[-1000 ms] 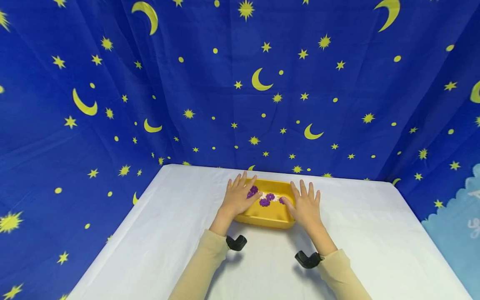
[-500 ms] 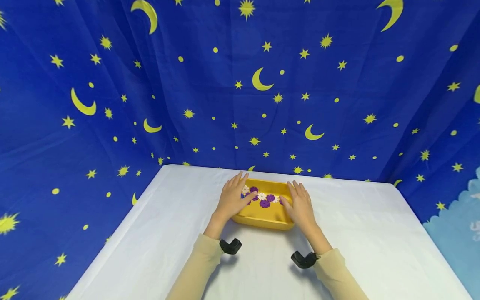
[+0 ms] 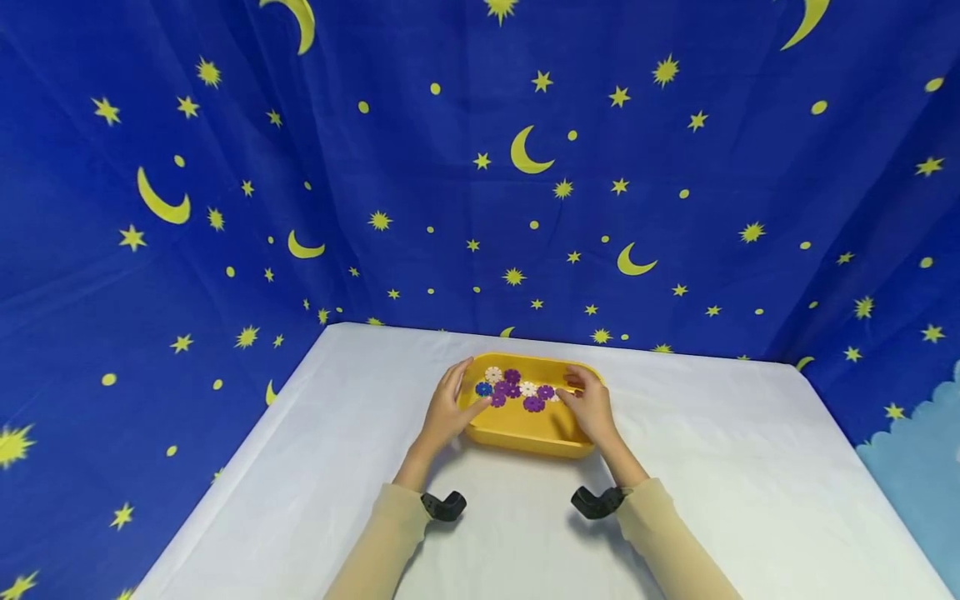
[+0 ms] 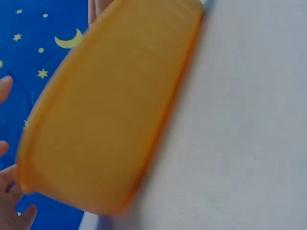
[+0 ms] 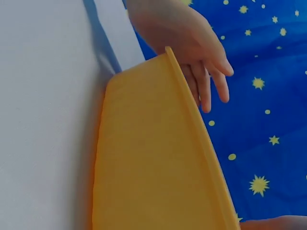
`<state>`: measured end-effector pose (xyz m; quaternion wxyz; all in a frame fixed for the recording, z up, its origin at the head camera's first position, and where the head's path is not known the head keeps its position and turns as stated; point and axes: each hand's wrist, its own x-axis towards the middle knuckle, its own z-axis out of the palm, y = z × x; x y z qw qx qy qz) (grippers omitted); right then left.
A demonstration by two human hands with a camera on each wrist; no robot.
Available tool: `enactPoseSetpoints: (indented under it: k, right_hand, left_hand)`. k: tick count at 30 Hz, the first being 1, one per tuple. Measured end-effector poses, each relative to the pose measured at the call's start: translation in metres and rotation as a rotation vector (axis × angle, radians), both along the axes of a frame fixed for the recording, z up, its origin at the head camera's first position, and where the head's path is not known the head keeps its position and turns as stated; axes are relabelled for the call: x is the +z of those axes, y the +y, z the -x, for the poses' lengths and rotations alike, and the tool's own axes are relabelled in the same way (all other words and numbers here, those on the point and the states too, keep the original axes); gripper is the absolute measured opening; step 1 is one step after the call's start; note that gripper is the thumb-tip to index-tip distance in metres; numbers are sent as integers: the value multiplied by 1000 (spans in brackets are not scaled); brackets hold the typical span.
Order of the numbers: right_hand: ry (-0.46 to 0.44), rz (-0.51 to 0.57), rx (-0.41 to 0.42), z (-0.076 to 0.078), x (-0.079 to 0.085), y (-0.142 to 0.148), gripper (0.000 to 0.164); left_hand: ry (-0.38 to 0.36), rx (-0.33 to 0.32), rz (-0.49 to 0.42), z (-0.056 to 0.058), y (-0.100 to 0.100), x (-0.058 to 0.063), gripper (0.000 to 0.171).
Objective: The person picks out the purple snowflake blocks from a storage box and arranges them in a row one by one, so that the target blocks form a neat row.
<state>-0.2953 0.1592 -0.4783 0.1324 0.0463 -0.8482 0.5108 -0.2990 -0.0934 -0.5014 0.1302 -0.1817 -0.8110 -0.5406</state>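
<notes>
A yellow plastic tray (image 3: 525, 443) stands on the white table, with purple, white and blue flower-shaped pieces (image 3: 534, 404) lying in a loose row inside. My left hand (image 3: 444, 417) is at the tray's left side, its fingers along the rim and the thumb reaching over toward the pieces. At the right rim, my right hand (image 3: 592, 410) hangs loosely bent over the inside, thumb near a white piece. The right wrist view shows the right hand (image 5: 192, 43) with relaxed, separated fingers beyond the yellow wall (image 5: 144, 143). The left wrist view mostly shows the tray's outer wall (image 4: 110, 115).
A white cloth covers the table (image 3: 517, 542). Blue curtain (image 3: 450, 167) with yellow moons and stars rises behind and at both sides. Each wrist carries a black camera mount (image 3: 597, 502). A light blue patch (image 3: 918, 458) shows at the right edge.
Both hands have come down from above the tray to its sides. The left hand has shifted outward, uncovering more pieces; the right fingers have bent. The head view has shifted slightly.
</notes>
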Motion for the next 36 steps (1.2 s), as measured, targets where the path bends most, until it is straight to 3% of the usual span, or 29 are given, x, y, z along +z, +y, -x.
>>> enactPoseSetpoints:
  k: [6, 13, 17, 19, 23, 24, 26, 30, 36]
  right_hand:
    - [-146, 40, -91, 9, -5, -1, 47]
    - [-232, 77, -118, 17, -5, -5, 47]
    - [-295, 52, -131, 21, -6, -4, 46]
    - [-312, 34, -130, 29, -17, 1, 46]
    - [-182, 57, -95, 75, -87, 25, 47]
    - [-185, 51, -90, 77, -89, 26, 47]
    - [-186, 16, -83, 70, -79, 22, 48]
    - [-300, -128, -90, 28, -11, -1, 50]
    - [-261, -209, -104, 28, -11, -4, 43]
  left_hand:
    - [28, -45, -50, -3, 1, -13, 75]
    - [67, -70, -17, -20, 0, 6, 80]
    - [44, -66, -32, -23, 1, 5, 81]
    - [35, -66, -47, -24, 2, 5, 82]
    - [17, -58, -76, -24, 4, 2, 80]
    - [11, -58, -85, -24, 4, 1, 80]
    - [4, -56, -97, -24, 4, 1, 79]
    - [-5, -51, -115, -23, 4, 0, 78]
    - [-10, -51, -119, -25, 4, -1, 78]
